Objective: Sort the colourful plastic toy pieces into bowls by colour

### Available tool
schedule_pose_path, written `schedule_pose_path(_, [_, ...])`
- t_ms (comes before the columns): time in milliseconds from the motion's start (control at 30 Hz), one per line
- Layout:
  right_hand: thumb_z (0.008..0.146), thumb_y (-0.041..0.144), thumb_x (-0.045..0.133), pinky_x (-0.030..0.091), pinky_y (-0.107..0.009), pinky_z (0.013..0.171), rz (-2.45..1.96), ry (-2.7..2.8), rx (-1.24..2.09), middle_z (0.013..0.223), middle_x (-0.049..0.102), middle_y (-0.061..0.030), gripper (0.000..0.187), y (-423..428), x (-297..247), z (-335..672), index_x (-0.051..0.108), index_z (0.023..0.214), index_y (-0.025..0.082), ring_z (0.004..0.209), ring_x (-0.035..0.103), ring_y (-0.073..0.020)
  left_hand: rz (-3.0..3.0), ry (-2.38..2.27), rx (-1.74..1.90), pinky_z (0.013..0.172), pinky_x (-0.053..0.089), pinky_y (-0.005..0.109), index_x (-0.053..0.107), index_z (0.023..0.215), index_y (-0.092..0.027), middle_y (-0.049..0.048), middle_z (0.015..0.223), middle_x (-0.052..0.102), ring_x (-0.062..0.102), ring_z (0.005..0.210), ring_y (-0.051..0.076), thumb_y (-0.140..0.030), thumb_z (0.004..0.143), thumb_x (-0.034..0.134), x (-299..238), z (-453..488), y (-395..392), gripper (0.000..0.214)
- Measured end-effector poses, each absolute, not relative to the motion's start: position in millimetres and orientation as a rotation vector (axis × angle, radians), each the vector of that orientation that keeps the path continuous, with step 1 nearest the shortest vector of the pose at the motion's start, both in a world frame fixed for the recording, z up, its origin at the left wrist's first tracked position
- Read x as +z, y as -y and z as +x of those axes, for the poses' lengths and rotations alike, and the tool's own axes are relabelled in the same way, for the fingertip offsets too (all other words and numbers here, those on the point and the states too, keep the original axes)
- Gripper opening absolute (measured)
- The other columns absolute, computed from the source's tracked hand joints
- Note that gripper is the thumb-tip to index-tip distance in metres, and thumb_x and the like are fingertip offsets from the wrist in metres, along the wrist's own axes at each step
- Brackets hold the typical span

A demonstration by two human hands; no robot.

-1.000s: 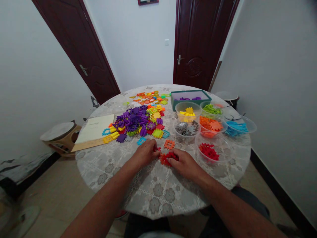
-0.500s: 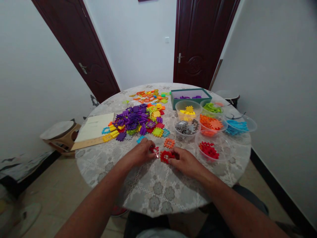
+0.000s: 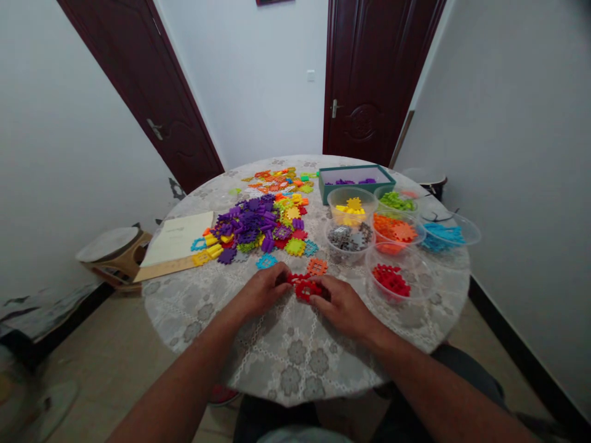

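- Centrally, the near red piece (image 3: 305, 291) sits between the hands, overlapping the far red piece (image 3: 298, 279) in view; whether they interlock cannot be told.
- Both appear squarish; no long axis is evident.
- Right hand (image 3: 342, 303): pinches the near red piece from its right side and is the closer hand to it.
- Left hand (image 3: 265, 288): fingers narrow on the far red piece's left edge.
- Orange piece (image 3: 317, 266): lies just beyond the red pair.
- Blue piece (image 3: 266, 261): lies just beyond the left hand.
- Clear bowl (image 3: 422, 274): stands right of the right hand, apart from it.
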State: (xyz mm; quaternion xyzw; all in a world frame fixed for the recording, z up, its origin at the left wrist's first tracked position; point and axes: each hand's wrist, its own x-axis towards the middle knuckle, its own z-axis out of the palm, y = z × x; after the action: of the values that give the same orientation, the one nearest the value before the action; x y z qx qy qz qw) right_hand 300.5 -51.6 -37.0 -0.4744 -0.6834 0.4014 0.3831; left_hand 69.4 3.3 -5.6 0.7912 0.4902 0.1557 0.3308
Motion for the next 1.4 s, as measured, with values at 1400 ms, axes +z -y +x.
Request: schedule_pose_path(1400, [0.085,0.022,0.067,0.043,-0.023,0.052,-1.366,1.185,1.347,0.073,0.064,0.002,0.009,42,-36,308,0.06,0.09,0.021,0.059,0.059,-0.0125,2.009,-1.16,0.433,0.088,0.054,0.033,0.06,0.121,-0.024,0.0045,0.11,0.076,0.072,0.101,0.024,-0.043,0.093,0.06,-13,106,-22,0.034])
